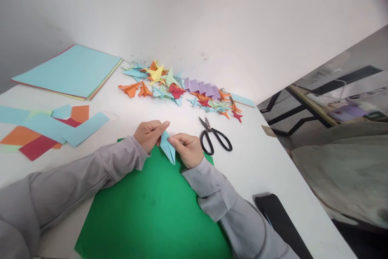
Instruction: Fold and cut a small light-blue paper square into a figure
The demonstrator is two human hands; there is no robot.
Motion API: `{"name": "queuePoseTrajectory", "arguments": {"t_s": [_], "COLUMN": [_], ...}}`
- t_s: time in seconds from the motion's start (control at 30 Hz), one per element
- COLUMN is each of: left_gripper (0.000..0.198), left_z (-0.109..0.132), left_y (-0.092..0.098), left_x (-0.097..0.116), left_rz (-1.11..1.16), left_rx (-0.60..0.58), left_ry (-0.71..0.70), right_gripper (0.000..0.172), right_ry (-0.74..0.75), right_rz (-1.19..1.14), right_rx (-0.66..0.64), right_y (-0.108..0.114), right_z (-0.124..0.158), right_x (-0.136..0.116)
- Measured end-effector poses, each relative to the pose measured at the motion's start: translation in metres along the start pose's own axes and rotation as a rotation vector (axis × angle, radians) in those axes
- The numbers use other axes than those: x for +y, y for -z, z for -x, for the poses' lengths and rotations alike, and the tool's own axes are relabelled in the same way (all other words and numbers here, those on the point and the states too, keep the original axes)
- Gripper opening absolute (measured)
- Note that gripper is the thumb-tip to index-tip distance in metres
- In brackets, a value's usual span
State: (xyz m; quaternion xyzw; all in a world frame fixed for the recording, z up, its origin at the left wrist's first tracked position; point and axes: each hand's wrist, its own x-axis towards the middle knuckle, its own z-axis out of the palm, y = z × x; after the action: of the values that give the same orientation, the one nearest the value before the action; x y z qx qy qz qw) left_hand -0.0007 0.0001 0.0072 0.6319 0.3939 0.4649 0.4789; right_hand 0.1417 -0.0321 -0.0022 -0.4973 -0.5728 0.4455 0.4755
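Both my hands meet over the top edge of a big green sheet [151, 210] on the white table [260, 158]. My left hand [149, 134] is closed, its fingertips pinching the upper tip of a small light-blue folded paper piece [168, 148]. My right hand [188, 149] is closed too, with thumb and fingers gripping the same piece from the right side. The piece is narrow and pointed, held just above the green sheet. Grey sleeves cover both my arms.
Black scissors [214, 138] lie just right of my right hand. A heap of folded coloured paper shapes [178, 87] runs along the back. A stack of coloured sheets [71, 71] and loose paper strips [51, 127] lie at the left. A black object [280, 220] rests near the table's right edge.
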Motion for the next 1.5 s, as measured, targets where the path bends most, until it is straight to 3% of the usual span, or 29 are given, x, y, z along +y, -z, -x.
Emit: {"name": "queuePoseTrajectory", "arguments": {"t_s": [0.2,0.4,0.47,0.6,0.73,1.1,1.3,1.5], "left_gripper": [0.025,0.032,0.029,0.034,0.033,0.029,0.021,0.022], "left_z": [-0.001,0.001,0.0,-0.003,-0.007,-0.005,-0.003,-0.006], "left_y": [-0.003,-0.005,-0.004,-0.003,-0.001,-0.005,-0.002,0.0], "left_x": [-0.002,-0.003,-0.002,0.002,0.002,0.0,-0.001,-0.006], "left_rz": [0.16,0.26,0.271,0.34,0.377,0.362,0.287,0.251], "left_rx": [0.025,-0.17,-0.111,0.005,0.068,0.118,-0.051,0.115], "left_ry": [0.029,0.196,0.182,0.255,0.3,0.233,0.254,0.244], "right_gripper": [0.027,0.028,0.026,0.044,0.045,0.04,0.044,0.047], "right_ry": [0.001,-0.01,-0.013,-0.031,-0.049,-0.128,-0.134,-0.181], "right_rz": [-0.059,-0.205,-0.241,-0.308,-0.301,-0.216,-0.203,-0.208], "right_rx": [0.085,0.0,-0.036,-0.079,-0.075,-0.157,-0.124,-0.211], "right_y": [0.005,0.006,0.003,-0.001,-0.002,-0.001,-0.001,0.0], "right_z": [-0.004,-0.003,-0.002,-0.003,-0.004,-0.003,-0.003,-0.005], "right_x": [0.005,0.012,0.011,0.006,0.006,0.005,0.005,0.002]}}
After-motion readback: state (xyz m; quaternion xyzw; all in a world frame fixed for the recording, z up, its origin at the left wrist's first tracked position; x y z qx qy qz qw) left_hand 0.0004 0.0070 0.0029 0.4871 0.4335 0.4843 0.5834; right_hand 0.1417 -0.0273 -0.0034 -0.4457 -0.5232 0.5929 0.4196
